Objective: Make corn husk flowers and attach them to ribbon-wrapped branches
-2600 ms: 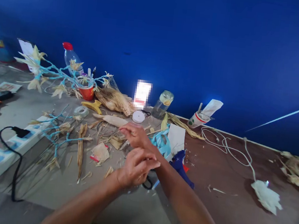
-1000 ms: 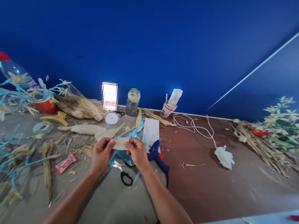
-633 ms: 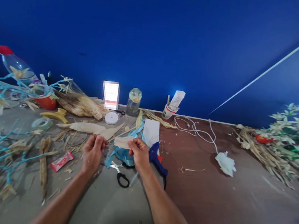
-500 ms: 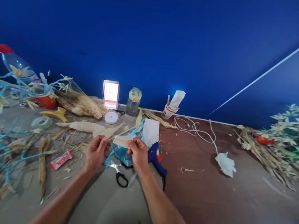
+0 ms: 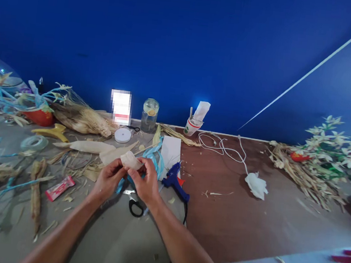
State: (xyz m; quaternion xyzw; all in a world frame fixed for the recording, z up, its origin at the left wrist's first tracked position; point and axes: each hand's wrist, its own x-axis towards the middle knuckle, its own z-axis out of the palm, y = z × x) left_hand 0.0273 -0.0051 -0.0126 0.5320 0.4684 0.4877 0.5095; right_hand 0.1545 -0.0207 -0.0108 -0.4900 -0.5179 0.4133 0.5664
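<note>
Between my two hands I hold a pale, bent strip of corn husk (image 5: 131, 160) above the table. My left hand (image 5: 109, 179) pinches its left end, and my right hand (image 5: 145, 181) grips the other end with the fingertips closed. Just under my hands lie scissors (image 5: 135, 207) with black handles, their blades partly hidden. Crumpled light-blue plastic (image 5: 156, 157) shows behind my right hand. To the right rests a blue glue gun (image 5: 176, 182), close to a white card (image 5: 171, 150). Behind my left hand lie larger dried husk pieces (image 5: 89, 147).
At the back stand a glass jar (image 5: 149, 118) and a paper cup (image 5: 192, 127). A white cord (image 5: 233, 155) runs to a crumpled tissue (image 5: 256, 185). Left are blue-wrapped branches (image 5: 4, 188), a tape roll (image 5: 34, 143) and a yellow clip (image 5: 51, 131). White artificial flowers (image 5: 335, 145) stand right.
My hands have come together, the left now pinching the husk strip that only the right held before. The strip has gone from flat to curled. The view has shifted slightly right.
</note>
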